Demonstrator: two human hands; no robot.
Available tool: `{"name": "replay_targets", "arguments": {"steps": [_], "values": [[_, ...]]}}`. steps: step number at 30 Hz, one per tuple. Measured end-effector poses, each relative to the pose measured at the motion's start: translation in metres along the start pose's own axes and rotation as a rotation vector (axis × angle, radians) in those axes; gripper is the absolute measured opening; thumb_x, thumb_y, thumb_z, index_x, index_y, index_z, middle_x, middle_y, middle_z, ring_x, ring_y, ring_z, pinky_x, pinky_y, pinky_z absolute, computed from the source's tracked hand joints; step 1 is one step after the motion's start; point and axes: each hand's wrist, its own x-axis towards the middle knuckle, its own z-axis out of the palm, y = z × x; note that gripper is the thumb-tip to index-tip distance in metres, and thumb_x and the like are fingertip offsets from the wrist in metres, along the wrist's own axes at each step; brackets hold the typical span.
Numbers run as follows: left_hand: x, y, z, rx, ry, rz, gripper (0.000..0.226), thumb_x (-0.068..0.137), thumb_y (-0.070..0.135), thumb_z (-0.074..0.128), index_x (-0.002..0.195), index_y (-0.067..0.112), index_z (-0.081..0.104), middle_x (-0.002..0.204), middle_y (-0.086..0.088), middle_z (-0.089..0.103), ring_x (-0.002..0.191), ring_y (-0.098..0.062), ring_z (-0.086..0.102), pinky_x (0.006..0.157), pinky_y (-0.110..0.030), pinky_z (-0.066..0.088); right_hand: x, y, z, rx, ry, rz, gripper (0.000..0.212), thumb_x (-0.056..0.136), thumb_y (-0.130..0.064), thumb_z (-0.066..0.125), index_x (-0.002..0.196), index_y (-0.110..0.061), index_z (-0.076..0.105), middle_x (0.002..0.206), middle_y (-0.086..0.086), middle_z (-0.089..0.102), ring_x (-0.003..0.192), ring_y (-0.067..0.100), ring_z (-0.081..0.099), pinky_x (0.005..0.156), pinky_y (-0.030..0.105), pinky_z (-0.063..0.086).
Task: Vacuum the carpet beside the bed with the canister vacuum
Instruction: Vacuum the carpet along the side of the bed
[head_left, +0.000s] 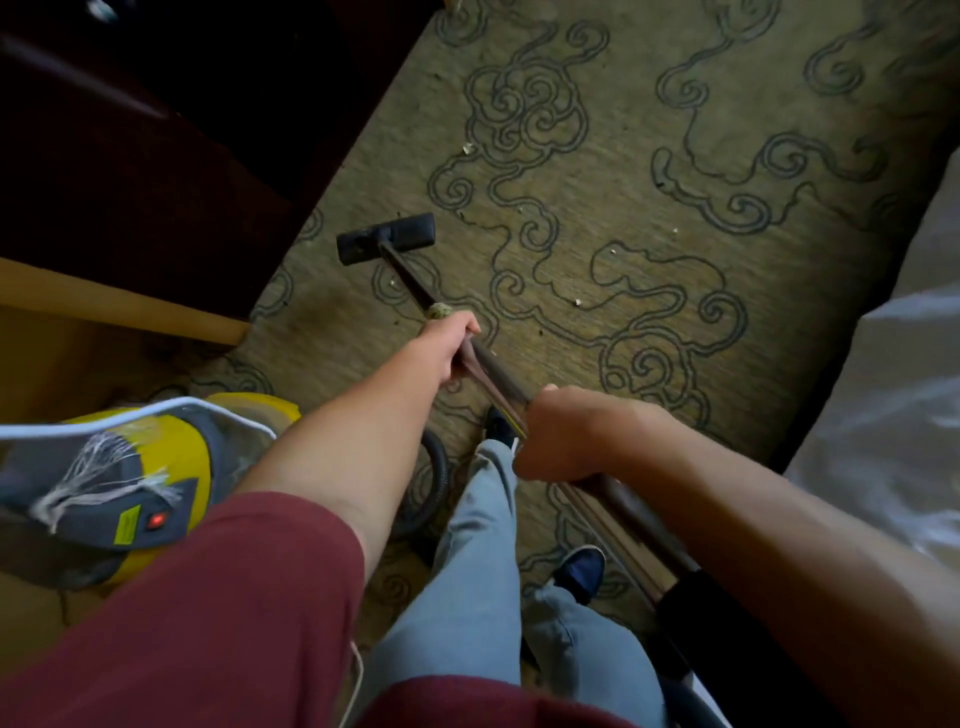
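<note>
An olive carpet (649, 218) with dark swirl lines runs between dark furniture and the bed. The black floor nozzle (385, 237) of the vacuum lies flat on it near the carpet's left edge. A dark wand (410, 283) runs from the nozzle back toward me. My left hand (451, 345) grips the wand partway down. My right hand (558, 434) grips it nearer my body. The yellow and grey canister (156, 467) stands at my left, with its black hose (434, 483) curling beside my leg. Small pale crumbs (468, 149) lie scattered on the carpet.
Dark wooden furniture (156, 156) borders the carpet on the left, with a light wooden floor strip (119, 301) below it. The bed with a pale cover (893, 395) lies along the right. My feet in dark shoes (579, 569) stand on the carpet.
</note>
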Motion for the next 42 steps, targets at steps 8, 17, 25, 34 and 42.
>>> {"name": "replay_targets", "arguments": {"steps": [8, 17, 25, 34, 42], "values": [[0.078, 0.052, -0.061, -0.096, 0.029, -0.121, 0.020, 0.076, 0.019, 0.060, 0.094, 0.009, 0.058, 0.107, -0.020, 0.066, 0.116, -0.039, 0.066, 0.100, -0.056, 0.052, 0.104, -0.048, -0.066, -0.032, -0.098, -0.015, 0.039, 0.082, -0.037, 0.064, 0.109, -0.010, 0.057, 0.079, 0.002, 0.053, 0.084, 0.023, 0.062, 0.074, 0.035, 0.056], [0.080, 0.044, -0.045, -0.263, -0.029, -0.255, 0.009, 0.082, 0.013, 0.053, 0.075, 0.007, 0.053, 0.052, -0.009, 0.062, 0.074, -0.030, 0.063, 0.101, -0.049, 0.050, 0.106, -0.044, -0.081, -0.155, -0.144, -0.007, 0.044, 0.084, -0.032, 0.060, 0.119, -0.007, 0.052, 0.075, -0.001, 0.045, 0.083, 0.027, 0.061, 0.069, 0.032, 0.048], [0.041, 0.028, 0.003, -0.211, -0.055, -0.263, 0.004, 0.082, 0.012, 0.053, 0.082, 0.009, 0.050, 0.078, -0.009, 0.057, 0.092, -0.029, 0.059, 0.106, -0.048, 0.049, 0.058, -0.004, -0.071, -0.143, -0.142, 0.008, 0.026, 0.082, -0.032, 0.059, 0.101, -0.017, 0.050, 0.074, -0.003, 0.046, 0.070, 0.020, 0.053, 0.052, 0.027, 0.038], [-0.008, -0.034, 0.094, -0.136, -0.104, -0.250, 0.022, 0.082, 0.018, 0.052, 0.102, 0.009, 0.054, 0.104, -0.016, 0.059, 0.095, -0.029, 0.059, 0.104, -0.048, 0.049, -0.005, 0.077, -0.008, -0.094, -0.136, 0.076, 0.050, 0.075, -0.042, 0.068, 0.115, -0.016, 0.057, 0.075, -0.003, 0.047, 0.079, 0.021, 0.058, 0.068, 0.031, 0.052], [-0.056, -0.075, 0.159, -0.088, -0.129, -0.245, 0.021, 0.081, 0.017, 0.056, 0.097, 0.005, 0.055, 0.113, -0.021, 0.064, 0.117, -0.037, 0.064, 0.105, -0.051, 0.050, -0.063, 0.137, 0.031, -0.067, -0.192, 0.105, 0.045, 0.077, -0.039, 0.065, 0.114, -0.014, 0.063, 0.077, -0.004, 0.053, 0.074, 0.014, 0.061, 0.069, 0.029, 0.055]]}}
